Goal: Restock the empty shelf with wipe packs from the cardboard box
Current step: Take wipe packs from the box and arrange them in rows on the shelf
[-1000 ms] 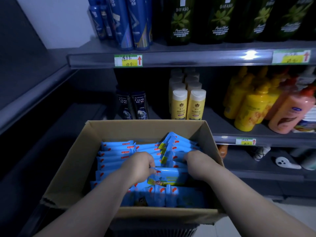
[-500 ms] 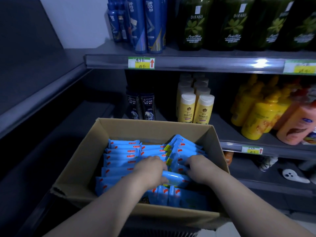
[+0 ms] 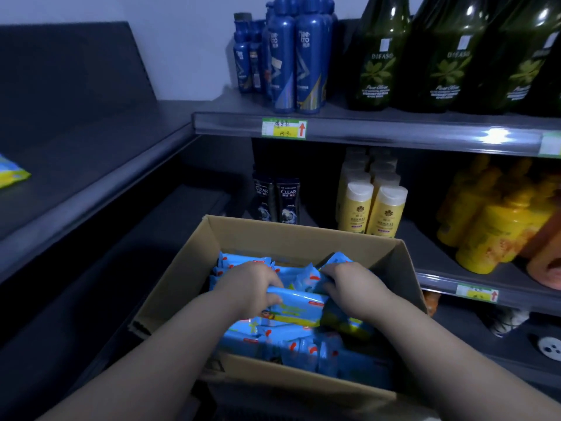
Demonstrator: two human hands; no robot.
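Note:
An open cardboard box (image 3: 194, 268) stands in front of me, filled with several blue wipe packs (image 3: 273, 338). Both my hands are inside it. My left hand (image 3: 252, 287) grips the left end of one blue wipe pack (image 3: 299, 308) lying crosswise on top of the others. My right hand (image 3: 352, 287) grips its right end, fingers curled down among the packs. The dark empty shelf (image 3: 91, 165) runs along the left, with one wipe pack (image 3: 12, 174) lying at its far left edge.
To the right, stocked shelves carry blue bottles (image 3: 297, 65), dark green bottles (image 3: 379, 56), black Clear bottles (image 3: 276, 202), yellow-capped bottles (image 3: 373, 208) and yellow and orange pump bottles (image 3: 498, 232). A lower dark shelf (image 3: 121, 244) lies beside the box.
The view has swung up and left, bringing the left shelf and the pack on it into sight. Both hands stay in the box and the crosswise pack sits slightly higher.

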